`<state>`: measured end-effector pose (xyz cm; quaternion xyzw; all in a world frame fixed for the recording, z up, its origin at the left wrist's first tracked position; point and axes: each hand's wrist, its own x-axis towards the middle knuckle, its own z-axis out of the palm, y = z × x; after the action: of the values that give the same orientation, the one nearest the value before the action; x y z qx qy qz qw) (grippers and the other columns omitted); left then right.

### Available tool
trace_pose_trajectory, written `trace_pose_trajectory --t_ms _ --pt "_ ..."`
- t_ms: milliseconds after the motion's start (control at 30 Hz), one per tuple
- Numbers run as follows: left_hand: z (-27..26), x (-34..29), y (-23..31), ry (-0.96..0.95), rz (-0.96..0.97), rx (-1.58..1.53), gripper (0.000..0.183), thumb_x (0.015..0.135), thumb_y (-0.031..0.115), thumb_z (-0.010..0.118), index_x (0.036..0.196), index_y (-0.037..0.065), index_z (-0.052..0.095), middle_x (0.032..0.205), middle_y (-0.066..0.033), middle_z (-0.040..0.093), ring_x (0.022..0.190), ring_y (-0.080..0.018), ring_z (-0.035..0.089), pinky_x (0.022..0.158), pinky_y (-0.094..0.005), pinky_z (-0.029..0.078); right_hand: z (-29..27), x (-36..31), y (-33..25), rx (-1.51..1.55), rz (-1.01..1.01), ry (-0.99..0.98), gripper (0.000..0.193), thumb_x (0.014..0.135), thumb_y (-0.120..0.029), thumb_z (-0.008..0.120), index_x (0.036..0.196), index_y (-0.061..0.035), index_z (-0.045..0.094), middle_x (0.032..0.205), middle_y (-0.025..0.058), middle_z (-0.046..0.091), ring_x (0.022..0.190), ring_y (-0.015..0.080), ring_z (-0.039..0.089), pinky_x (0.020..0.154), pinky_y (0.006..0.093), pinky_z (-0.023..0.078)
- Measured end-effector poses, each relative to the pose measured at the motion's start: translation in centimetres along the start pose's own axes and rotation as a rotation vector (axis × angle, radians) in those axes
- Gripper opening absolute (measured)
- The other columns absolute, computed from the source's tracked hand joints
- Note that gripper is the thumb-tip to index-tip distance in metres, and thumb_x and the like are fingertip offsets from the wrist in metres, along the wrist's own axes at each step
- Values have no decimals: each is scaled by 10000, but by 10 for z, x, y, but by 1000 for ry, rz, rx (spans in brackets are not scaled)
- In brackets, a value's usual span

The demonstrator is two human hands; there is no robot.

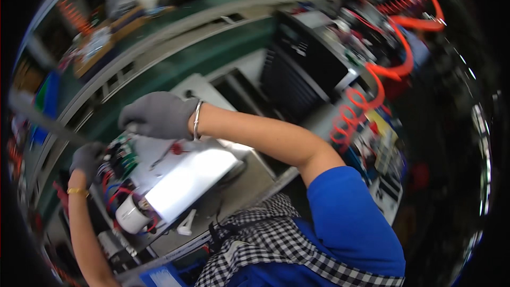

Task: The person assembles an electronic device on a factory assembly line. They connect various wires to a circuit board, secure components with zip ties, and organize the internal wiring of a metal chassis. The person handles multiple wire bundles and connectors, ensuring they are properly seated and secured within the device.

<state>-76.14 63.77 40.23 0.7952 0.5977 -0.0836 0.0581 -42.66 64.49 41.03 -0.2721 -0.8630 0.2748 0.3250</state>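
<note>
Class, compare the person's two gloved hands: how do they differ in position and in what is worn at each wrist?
The right hand sits higher, over the white metal chassis; the left hand is lower, at its wiring edge. The right wrist wears a silver bangle, the left a gold one. Both wear grey gloves.

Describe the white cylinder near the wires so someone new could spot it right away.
Start at the bright metal panel on the workbench. At its lower left end sits a white cylinder. It is the only round white part there, ringed by red wires.
</note>
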Motion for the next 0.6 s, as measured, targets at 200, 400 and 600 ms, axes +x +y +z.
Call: trace_pose_trajectory --t_ms 200,400,600 --pt "23 15 26 297 66 -68 173 907 151 526 1034 38 560 916 -198 614 868 -398 597 761 -443 463 -67 -193 -53 198 120 499 175 909 -77 598 1072 -33 643 857 100 669 781 189 678 741 307 528" --pt "48 29 37 287 68 -529 83 934 73 506 990 12 506 843 -94 534 787 -210 512 742 -374 443 -67 -378 -91 310 601 755 228 949 -156 549 1122 -36 639 857 72 672 801 135 655 764 289 526" --pt "36 25 47 147 47 -492 274 976 113 502 1223 -1 535 1144 -104 586 1049 -194 551 917 -330 445 -55 -531 -89 293 919 732 272 981 -206 523 1155 -31 640 872 57 684 804 126 650 765 288 527"
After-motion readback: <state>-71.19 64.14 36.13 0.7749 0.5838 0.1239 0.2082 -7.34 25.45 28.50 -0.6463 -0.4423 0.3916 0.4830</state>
